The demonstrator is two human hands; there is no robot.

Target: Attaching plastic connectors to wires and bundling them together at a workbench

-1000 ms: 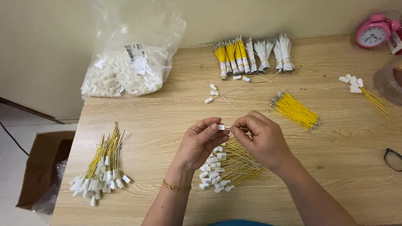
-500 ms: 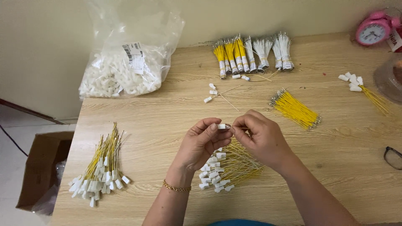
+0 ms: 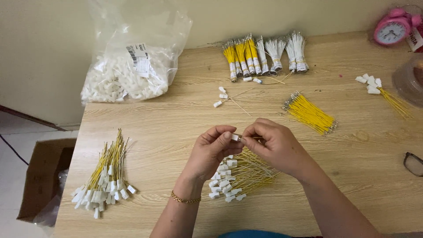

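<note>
My left hand (image 3: 210, 150) pinches a small white plastic connector (image 3: 235, 137) between thumb and forefinger. My right hand (image 3: 275, 143) meets it from the right, fingers closed on a thin yellow wire whose end touches the connector. Both hands hover above a pile of yellow wires with white connectors (image 3: 238, 176) on the wooden table (image 3: 176, 119). A loose bundle of bare yellow wires (image 3: 310, 113) lies to the right of my hands.
A second pile of wires with connectors (image 3: 108, 176) lies front left. A clear bag of white connectors (image 3: 128, 75) leans at the back left. Tied wire bundles (image 3: 264, 53), a pink alarm clock (image 3: 391, 30), glasses (image 3: 413, 164) and a cardboard box (image 3: 39, 180) on the floor are around.
Both hands stay pinched together over the pile; only slight finger movement shows at the connector.
</note>
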